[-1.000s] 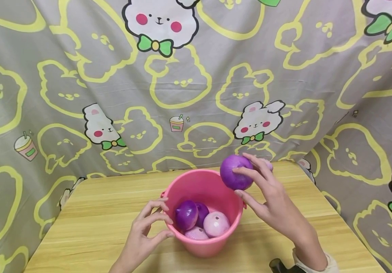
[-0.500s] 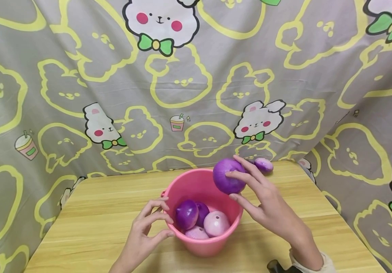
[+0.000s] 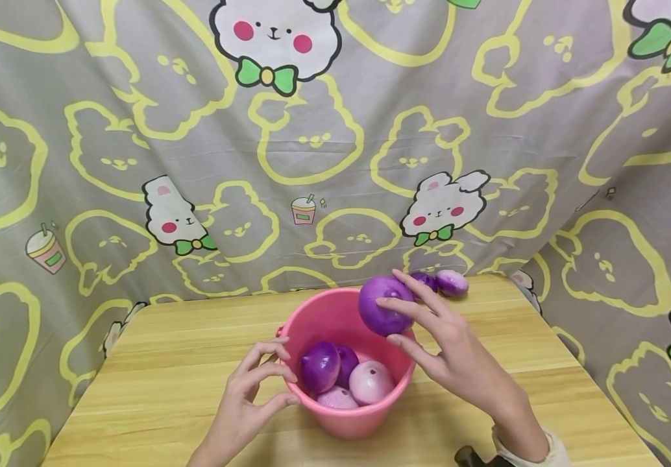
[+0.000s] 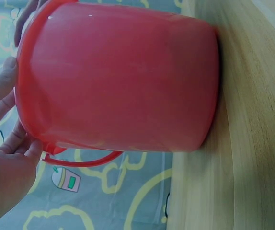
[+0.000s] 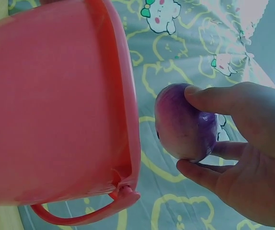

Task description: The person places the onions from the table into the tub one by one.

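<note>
A pink bucket [image 3: 350, 425] stands upright on the table. My left hand [image 3: 244, 395] holds its left rim, fingers curled and thumb at the edge; in the left wrist view its fingertips touch the rim of the bucket [image 4: 123, 81]. Above the right part of the opening, my right hand [image 3: 458, 353] grips a purple onion [image 3: 373, 318] between thumb and fingers. The right wrist view shows this onion [image 5: 180, 124] just beyond the rim, apart from it. Inside lie several onions, among them a dark purple onion [image 3: 319, 366] and a pale onion [image 3: 372, 384].
At the back right of the wooden table [image 3: 195, 363] lie a pale purple onion [image 3: 452, 283] and a darker onion [image 3: 425, 280], partly hidden by my right hand. A patterned curtain [image 3: 312, 162] hangs behind. A black object [image 3: 470, 457] shows beside the right wrist.
My right hand has carried the purple onion left and slightly down, over the bucket's opening, uncovering the onions at the back. The left hand and bucket have stayed put.
</note>
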